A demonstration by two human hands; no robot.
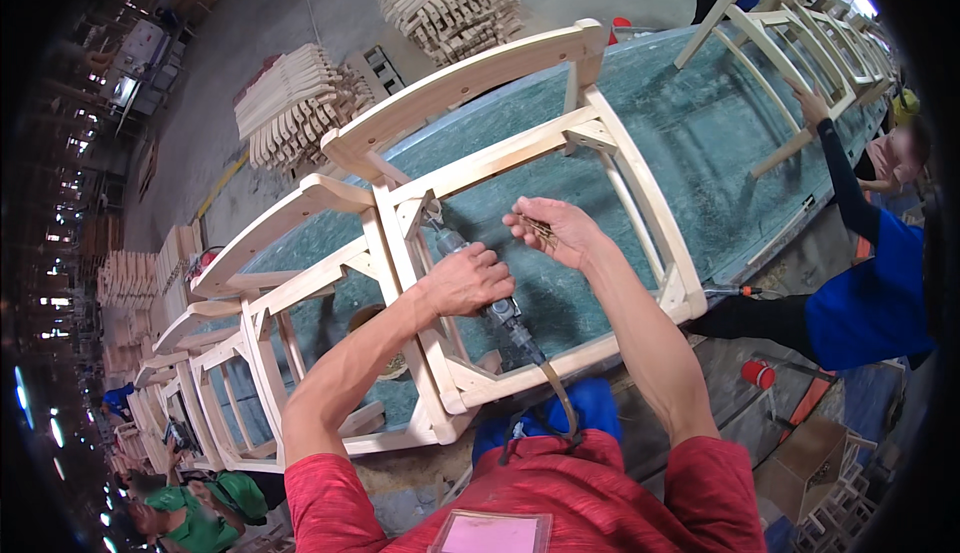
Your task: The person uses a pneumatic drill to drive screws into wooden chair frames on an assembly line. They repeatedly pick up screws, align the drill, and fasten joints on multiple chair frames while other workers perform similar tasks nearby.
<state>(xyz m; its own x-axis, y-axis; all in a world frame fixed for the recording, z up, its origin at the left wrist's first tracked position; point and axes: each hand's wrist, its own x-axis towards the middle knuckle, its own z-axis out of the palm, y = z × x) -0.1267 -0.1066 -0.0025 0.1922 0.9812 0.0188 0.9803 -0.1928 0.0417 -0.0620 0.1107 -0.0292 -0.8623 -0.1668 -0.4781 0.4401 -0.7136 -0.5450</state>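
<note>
My left hand [468, 280] is wrapped round an air screwdriver [503, 311] with a hose running back toward my waist. Its tip meets the corner block [411, 215] at the left inner corner of a pale wooden chair frame [480, 165]. Above the frame's opening, my right hand [562, 233] is closed round several brass-coloured screws [537, 229], held in the fingers and palm. The frame rests on a green-topped workbench [590, 298], its curved top rail [465, 83] on the far side.
More chair frames [290, 298] stand close along the left, others [790, 48] at the far right. A co-worker in a blue shirt [865, 298] reaches over the bench at right. Stacks of curved wooden parts [300, 108] sit on the floor beyond. A person in green [195, 513] is at lower left.
</note>
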